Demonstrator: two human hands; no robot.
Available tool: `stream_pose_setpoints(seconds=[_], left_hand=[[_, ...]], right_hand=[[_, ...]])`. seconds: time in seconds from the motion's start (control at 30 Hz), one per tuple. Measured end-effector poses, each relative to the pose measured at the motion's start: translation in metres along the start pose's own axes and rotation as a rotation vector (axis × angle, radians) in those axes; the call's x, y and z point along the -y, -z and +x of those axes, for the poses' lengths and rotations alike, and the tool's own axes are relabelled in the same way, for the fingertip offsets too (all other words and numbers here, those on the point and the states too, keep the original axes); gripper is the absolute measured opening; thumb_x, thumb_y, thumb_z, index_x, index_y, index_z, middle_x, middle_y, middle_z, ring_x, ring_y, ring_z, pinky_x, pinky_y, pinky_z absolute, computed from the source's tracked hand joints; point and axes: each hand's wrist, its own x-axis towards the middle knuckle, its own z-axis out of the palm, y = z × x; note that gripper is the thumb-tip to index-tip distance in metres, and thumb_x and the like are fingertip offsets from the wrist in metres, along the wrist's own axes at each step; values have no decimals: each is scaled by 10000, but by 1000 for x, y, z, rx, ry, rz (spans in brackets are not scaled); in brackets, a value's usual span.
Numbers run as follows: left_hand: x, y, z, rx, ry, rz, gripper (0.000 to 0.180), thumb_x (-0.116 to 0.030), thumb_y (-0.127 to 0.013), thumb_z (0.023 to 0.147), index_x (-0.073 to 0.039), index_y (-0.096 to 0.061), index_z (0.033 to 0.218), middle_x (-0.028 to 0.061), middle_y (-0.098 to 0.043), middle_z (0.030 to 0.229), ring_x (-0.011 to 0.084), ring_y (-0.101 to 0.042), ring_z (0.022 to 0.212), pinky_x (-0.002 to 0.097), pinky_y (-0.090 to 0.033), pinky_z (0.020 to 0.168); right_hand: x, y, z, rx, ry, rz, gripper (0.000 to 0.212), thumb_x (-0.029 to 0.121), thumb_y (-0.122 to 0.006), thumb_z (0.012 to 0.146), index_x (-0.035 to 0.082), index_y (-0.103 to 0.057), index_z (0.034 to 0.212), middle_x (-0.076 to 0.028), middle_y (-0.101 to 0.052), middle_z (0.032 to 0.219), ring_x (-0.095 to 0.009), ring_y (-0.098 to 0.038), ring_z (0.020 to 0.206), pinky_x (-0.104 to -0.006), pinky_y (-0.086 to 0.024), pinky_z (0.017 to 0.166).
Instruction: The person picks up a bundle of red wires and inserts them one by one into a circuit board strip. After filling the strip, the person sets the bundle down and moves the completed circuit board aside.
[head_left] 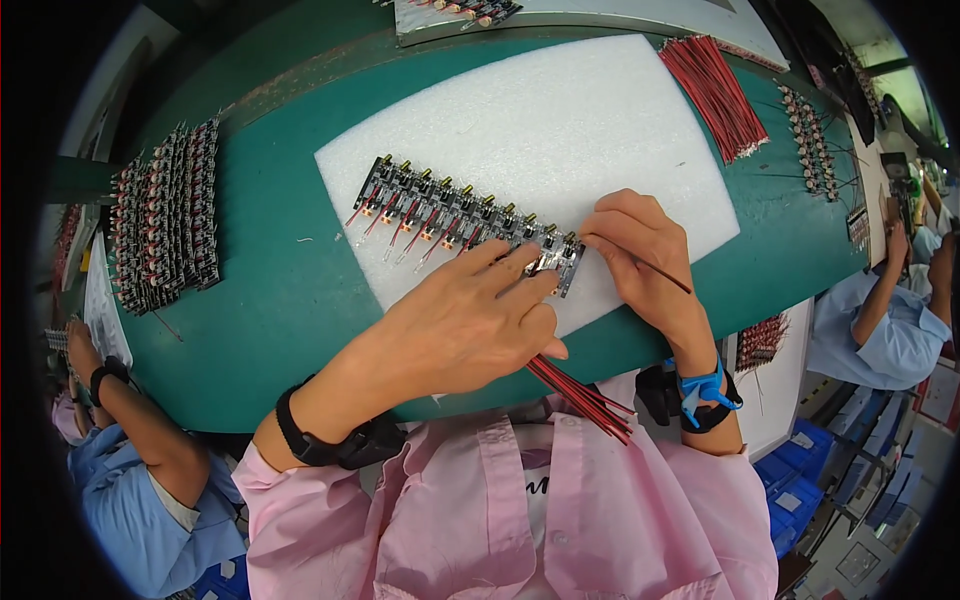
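A long strip of black circuit boards (430, 205) lies slanted on a white foam sheet (560, 120). Short red wires stick out along its near side, mostly toward the left end. My left hand (460, 320) reaches over the strip's right part, its fingertips on the boards. From under that palm hangs a bundle of red and black wires (585, 402), held by the curled fingers. At the strip's right end, my right hand (645, 255) pinches a thin dark-red wire (665, 275), whose tail points down to the right. The wire's tip is hidden by the fingers.
Stacked board strips (165, 220) stand at the left of the green table mat (270, 330). A thick bunch of red wires (712, 100) lies beyond the foam's right corner, with more strips (808, 140) farther right. Co-workers in blue sleeves (870, 330) sit at both sides.
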Motion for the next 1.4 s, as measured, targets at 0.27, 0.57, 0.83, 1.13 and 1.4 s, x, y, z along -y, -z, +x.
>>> stream_pose_setpoints(seconds=[0.27, 0.57, 0.83, 1.13, 1.4], left_hand=[[0, 0, -1, 9, 2, 8, 281, -280, -554, 713, -31, -479, 608, 130, -563, 865, 283, -534, 882, 346, -402, 763], [9, 0, -2, -70, -4, -49, 246, -238, -562, 720, -28, -485, 617, 109, -570, 796, 270, -553, 812, 342, -416, 743], [39, 37, -2, -432, 734, -1423, 264, -217, -411, 856, -36, -456, 670, 4, -456, 614, 122, -480, 554, 286, -443, 578], [32, 0, 55, -583, 840, -1705, 322, -281, -331, 893, 6, -472, 857, 86, -517, 775, 146, -510, 641, 279, -451, 569], [34, -3, 56, -600, 756, -1738, 362, -295, -328, 892, 27, -490, 930, 144, -543, 928, 183, -554, 744, 296, -472, 666]], right_hand=[[2, 0, 1, 25, 75, -41, 152, -40, -609, 613, 29, -564, 741, -77, -522, 739, -236, -495, 670, -298, -402, 591], [4, -1, -4, -5, 176, -122, 160, -42, -607, 603, 16, -560, 745, -86, -508, 718, -250, -485, 650, -315, -394, 575], [21, 2, -9, -5, 172, -218, 156, -43, -584, 626, -6, -564, 776, -95, -503, 708, -245, -482, 639, -308, -393, 565], [36, 8, 34, 9, -381, 425, 87, 38, -514, 773, -25, -565, 806, -28, -527, 602, -81, -458, 529, -209, -371, 485], [33, 10, 50, 119, -561, 678, 139, 107, -508, 799, -3, -538, 718, -41, -525, 583, -61, -415, 427, -165, -344, 447]])
